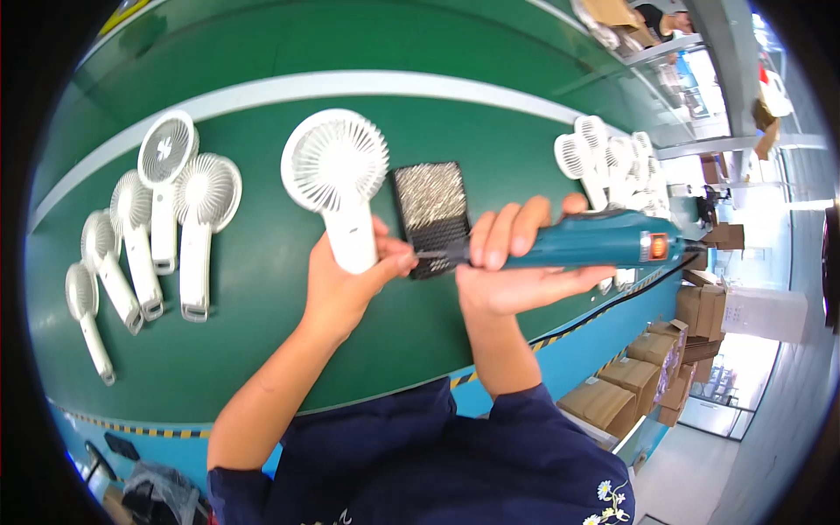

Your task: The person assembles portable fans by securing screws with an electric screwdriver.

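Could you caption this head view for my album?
Left hand steadies a white handheld fan; right hand holds a teal electric screwdriver.

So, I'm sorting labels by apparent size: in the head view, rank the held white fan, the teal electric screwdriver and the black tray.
1. Held white fan and teal electric screwdriver: too similar to rank.
2. Black tray, smallest.

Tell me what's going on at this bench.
A person works at a green bench. The left hand holds a white fan by its handle. The right hand holds a teal driver, its tip at the handle's lower end. A black tray lies behind. More fans lie at left and right.
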Motion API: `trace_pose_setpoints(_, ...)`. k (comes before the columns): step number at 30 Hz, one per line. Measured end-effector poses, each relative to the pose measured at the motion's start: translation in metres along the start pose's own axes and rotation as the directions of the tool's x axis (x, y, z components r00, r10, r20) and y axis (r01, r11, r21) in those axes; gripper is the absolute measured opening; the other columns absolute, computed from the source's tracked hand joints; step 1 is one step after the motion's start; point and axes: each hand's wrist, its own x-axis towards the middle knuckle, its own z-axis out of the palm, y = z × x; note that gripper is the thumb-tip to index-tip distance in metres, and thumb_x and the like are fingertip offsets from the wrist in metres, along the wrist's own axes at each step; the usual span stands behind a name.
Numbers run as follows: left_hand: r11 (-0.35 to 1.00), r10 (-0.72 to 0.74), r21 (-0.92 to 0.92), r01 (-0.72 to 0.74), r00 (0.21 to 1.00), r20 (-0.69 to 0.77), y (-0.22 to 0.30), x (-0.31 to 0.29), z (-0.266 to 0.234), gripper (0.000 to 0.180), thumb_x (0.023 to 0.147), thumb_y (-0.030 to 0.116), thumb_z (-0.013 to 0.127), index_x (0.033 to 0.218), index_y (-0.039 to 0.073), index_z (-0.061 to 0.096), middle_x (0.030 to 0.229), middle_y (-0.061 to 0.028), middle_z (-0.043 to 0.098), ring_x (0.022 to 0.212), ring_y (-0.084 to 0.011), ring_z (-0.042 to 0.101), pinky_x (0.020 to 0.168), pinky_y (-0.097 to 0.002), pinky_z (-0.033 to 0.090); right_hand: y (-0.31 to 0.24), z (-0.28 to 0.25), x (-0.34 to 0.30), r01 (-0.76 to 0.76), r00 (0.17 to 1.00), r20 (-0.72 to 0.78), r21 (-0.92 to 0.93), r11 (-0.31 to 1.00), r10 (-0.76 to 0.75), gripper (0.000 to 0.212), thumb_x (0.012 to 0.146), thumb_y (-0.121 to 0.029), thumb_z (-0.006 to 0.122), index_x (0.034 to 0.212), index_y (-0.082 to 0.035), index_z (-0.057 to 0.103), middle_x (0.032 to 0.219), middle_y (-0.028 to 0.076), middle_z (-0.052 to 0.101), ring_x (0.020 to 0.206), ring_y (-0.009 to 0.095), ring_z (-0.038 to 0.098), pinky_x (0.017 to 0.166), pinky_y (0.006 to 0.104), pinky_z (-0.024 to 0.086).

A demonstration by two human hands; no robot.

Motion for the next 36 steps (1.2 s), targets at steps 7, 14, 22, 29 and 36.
trace_pose_setpoints(7,0.983,0.049,0.175,-0.054,0.998,0.035,-0.014,-0.006,-0.007,0.041,0.071,-0.009,0.071,0.103,-0.001,0.047,0.082,-0.0115,0.064,0.075,-0.0164,0.064,0.069,-0.0285,0.053,0.002,0.000,-0.003,-0.039,0.989,-0.145,0.002,0.999,0.039,0.069,0.084,-0.077,0.024,0.109,-0.016,0.046,0.056,0.001,0.043,0.036,0.012,0.037,0.032,0.0256,0.032)
trace_pose_setpoints(14,0.950,0.092,0.292,-0.114,0.992,0.090,-0.011,-0.009,0.003,0.039,0.070,-0.008,0.073,0.100,-0.002,0.050,0.080,-0.0089,0.064,0.075,-0.0137,0.064,0.067,-0.0257,0.053,-0.005,-0.004,-0.002,-0.235,0.968,-0.105,-0.051,0.971,0.228,0.072,0.084,-0.077,0.021,0.107,-0.011,0.040,0.055,0.003,0.043,0.036,0.012,0.040,0.034,0.0250,0.035)
trace_pose_setpoints(22,0.929,0.013,0.365,-0.056,0.993,0.120,-0.005,-0.007,0.000,0.041,0.066,-0.007,0.075,0.098,-0.001,0.051,0.076,-0.0085,0.064,0.070,-0.0139,0.063,0.064,-0.0257,0.053,-0.004,-0.008,0.001,-0.291,0.957,-0.030,-0.058,0.955,0.290,0.072,0.084,-0.077,0.023,0.107,-0.010,0.039,0.057,0.003,0.042,0.037,0.012,0.042,0.034,0.0251,0.036)
trace_pose_setpoints(29,0.897,0.026,0.435,-0.080,0.991,0.130,-0.004,-0.008,0.001,0.041,0.065,-0.006,0.077,0.098,-0.001,0.053,0.076,-0.0075,0.064,0.069,-0.0128,0.063,0.064,-0.0245,0.052,-0.002,-0.008,-0.003,-0.332,0.943,-0.049,-0.065,0.941,0.329,0.073,0.085,-0.075,0.023,0.108,-0.008,0.038,0.057,0.004,0.043,0.038,0.013,0.043,0.036,0.0256,0.038)
trace_pose_setpoints(36,0.901,-0.031,0.429,-0.059,0.979,0.199,-0.004,-0.008,-0.002,0.037,0.068,-0.007,0.074,0.099,-0.003,0.053,0.075,-0.0097,0.066,0.065,-0.0140,0.064,0.060,-0.0254,0.053,-0.002,-0.015,0.000,-0.438,0.893,0.118,0.004,0.899,0.434,0.073,0.085,-0.075,0.026,0.108,-0.007,0.038,0.059,0.005,0.045,0.038,0.012,0.043,0.037,0.0249,0.039)
